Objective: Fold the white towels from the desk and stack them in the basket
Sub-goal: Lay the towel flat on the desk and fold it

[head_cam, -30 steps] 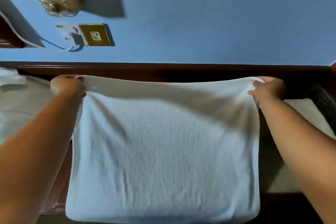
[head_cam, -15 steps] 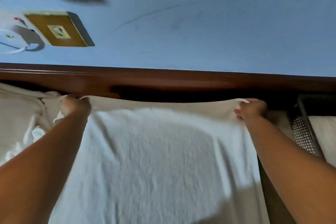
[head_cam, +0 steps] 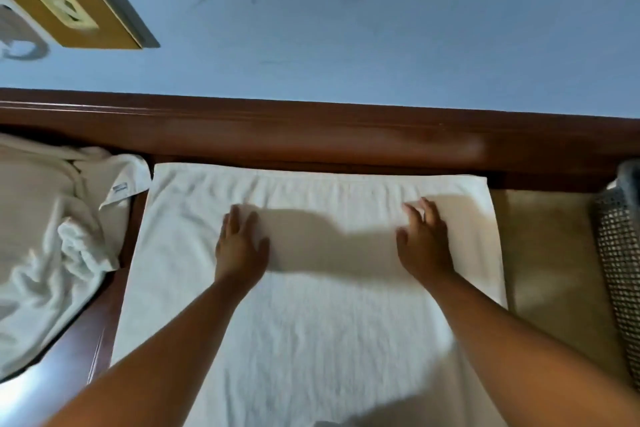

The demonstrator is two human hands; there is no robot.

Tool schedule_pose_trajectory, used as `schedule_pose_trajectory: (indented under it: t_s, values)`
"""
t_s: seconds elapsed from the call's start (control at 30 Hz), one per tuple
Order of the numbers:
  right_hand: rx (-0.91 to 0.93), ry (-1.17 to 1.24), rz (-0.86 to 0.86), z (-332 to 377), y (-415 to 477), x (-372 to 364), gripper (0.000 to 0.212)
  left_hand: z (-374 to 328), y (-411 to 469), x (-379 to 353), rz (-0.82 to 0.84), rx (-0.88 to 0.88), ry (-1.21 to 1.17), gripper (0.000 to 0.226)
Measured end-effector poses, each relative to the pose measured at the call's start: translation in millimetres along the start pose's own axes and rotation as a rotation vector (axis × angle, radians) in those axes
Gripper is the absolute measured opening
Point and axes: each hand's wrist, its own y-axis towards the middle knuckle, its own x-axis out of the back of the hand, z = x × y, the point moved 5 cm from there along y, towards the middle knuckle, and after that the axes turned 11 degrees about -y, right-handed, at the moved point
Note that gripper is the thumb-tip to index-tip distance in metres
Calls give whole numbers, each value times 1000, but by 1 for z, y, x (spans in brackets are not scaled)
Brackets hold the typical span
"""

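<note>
Now the left hand (head_cam: 240, 246) and right hand (head_cam: 424, 243) lie flat on a white towel (head_cam: 311, 340) spread on the desk (head_cam: 98, 347).
Both rest palm-down with fingers straight and slightly spread, gripping nothing, well apart on the white towel's far half. Its far edge lies just beside the desk's dark wooden back rail (head_cam: 311, 135). Left of it sits a crumpled heap of white towels (head_cam: 45, 236), near its left edge. On the right a beige surface (head_cam: 547, 270) adjoins it, then the basket (head_cam: 620, 270) with its woven wall at the frame edge. Above the rail, a blue wall (head_cam: 381, 28) carries a brass-coloured socket plate (head_cam: 69, 3).
</note>
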Motion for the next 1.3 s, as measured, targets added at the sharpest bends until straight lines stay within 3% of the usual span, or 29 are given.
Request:
schedule_pose_trajectory:
  t_s: [0.17,0.27,0.47,0.6,0.7,0.77,0.93,1.1,1.2,1.3]
  values:
    - [65,-9,150,-27,-93,-15,61,-26,-98,-65,277,-151,112,67]
    - [-21,-8,218,-71,-166,-17,57,-35,-154,-93,421,-248,146,61]
    - [-63,-62,160,-155,-308,-33,65,-55,-232,-135,589,-376,161,42]
    - [-218,92,160,-189,-364,-40,63,-75,-280,-163,702,-484,225,41]
    - [-429,220,116,-210,-375,-47,65,-85,-301,-179,725,-492,259,43]
    - [-474,201,157,-218,-377,-44,66,-95,-321,-194,728,-465,238,43]
    - [-398,112,209,-211,-357,-31,49,-88,-349,-212,735,-354,307,49]
    - [-429,161,301,-215,-354,-28,38,-80,-369,-207,771,-383,384,52]
    - [-311,131,195,-216,-361,-21,28,-83,-373,-207,751,-354,397,52]
    - [-233,309,78,-216,-381,-21,19,-90,-382,-212,724,-305,372,51]
